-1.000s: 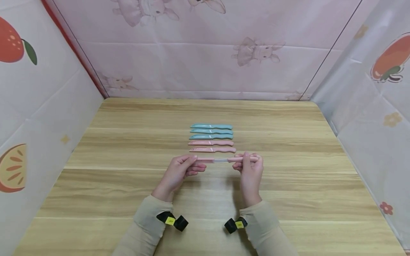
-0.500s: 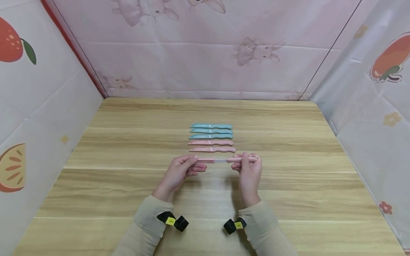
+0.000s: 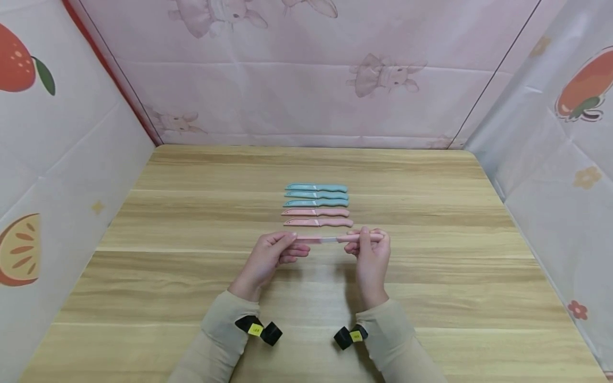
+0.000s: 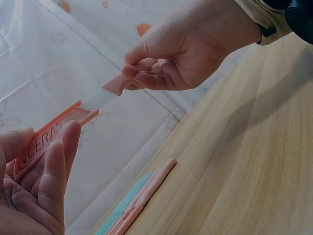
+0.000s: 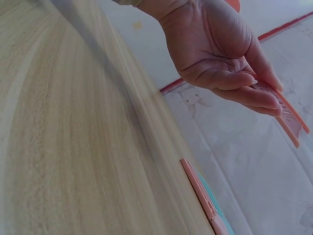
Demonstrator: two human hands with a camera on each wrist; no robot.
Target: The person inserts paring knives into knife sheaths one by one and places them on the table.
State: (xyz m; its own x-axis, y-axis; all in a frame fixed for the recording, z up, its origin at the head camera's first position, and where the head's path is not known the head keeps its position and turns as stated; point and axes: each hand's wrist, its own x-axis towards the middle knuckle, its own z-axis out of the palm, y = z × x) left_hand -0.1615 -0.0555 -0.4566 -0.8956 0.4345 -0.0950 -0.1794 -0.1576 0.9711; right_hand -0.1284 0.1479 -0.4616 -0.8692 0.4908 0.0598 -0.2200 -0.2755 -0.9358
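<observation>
My left hand (image 3: pixel 262 259) pinches a pink sheath (image 3: pixel 308 240) marked CERAMIC between thumb and fingers. Opposite it, my right hand (image 3: pixel 373 266) grips the pink handle of a paring knife (image 4: pixel 113 85). The two are held level and in line above the table. A short stretch of pale blade (image 3: pixel 329 240) shows between sheath and handle; the rest of the blade lies inside the sheath. In the right wrist view the sheath (image 5: pixel 288 117) shows in the left hand, while the right hand and knife are out of that view.
Behind the hands, two sheathed pink knives (image 3: pixel 316 222) and three sheathed blue knives (image 3: pixel 316 195) lie in a parallel row on the wooden table (image 3: pixel 191 223). Printed cloth walls (image 3: pixel 297 101) stand at the back and both sides.
My right hand has shifted slightly left with the knife, and less blade shows outside the sheath. The left hand has stayed nearly still.
</observation>
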